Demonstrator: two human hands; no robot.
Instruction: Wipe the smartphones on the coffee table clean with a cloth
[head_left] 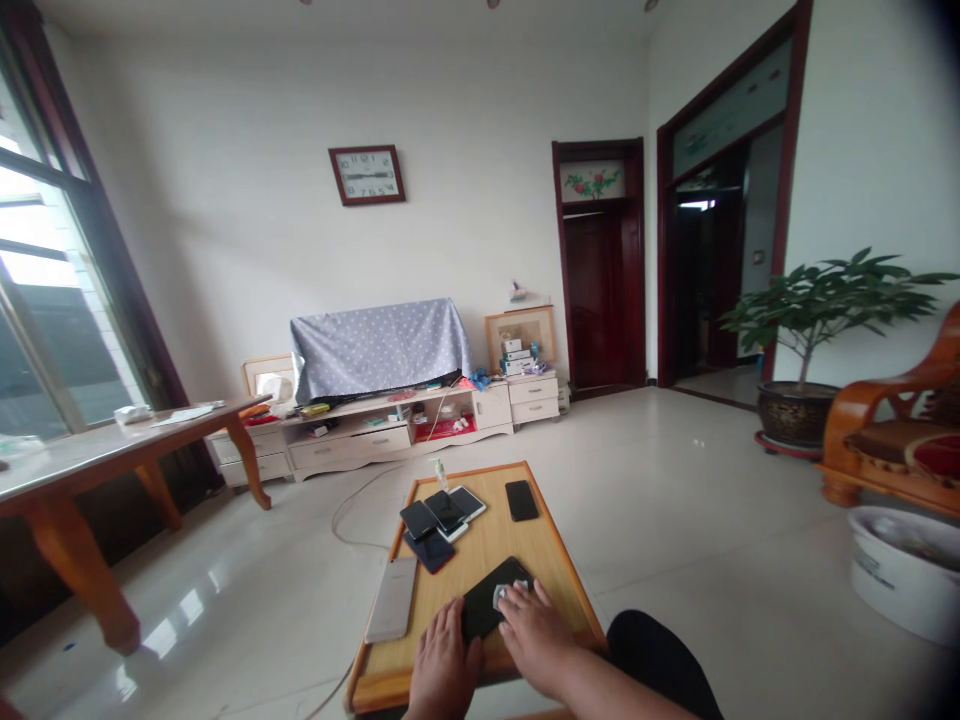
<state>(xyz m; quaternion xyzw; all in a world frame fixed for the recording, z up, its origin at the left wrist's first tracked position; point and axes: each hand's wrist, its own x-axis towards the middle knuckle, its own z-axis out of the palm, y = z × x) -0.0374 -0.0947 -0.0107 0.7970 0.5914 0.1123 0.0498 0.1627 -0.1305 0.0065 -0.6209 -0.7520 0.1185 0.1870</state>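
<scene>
A black tablet [480, 612] lies slanted on the near part of a small wooden table. My left hand [444, 655] is at its lower left corner, fingers along the left side and thumb by the near edge, gripping it there. Over the tablet's right part, my right hand [538, 632] presses a crumpled white wipe [500, 597] against the surface with its fingertips. Part of the tablet is hidden beneath this hand. Left of my left hand lies a silver tablet [391, 600]. Whether the wipe is paper or cloth I cannot tell.
Several phones and tablets [431, 550] overlap on the table [491, 535], near a small pump bottle [439, 474]. One black phone [523, 501] lies at the far right. A cable [335, 520] runs along the floor. A white tub [896, 580] stands right.
</scene>
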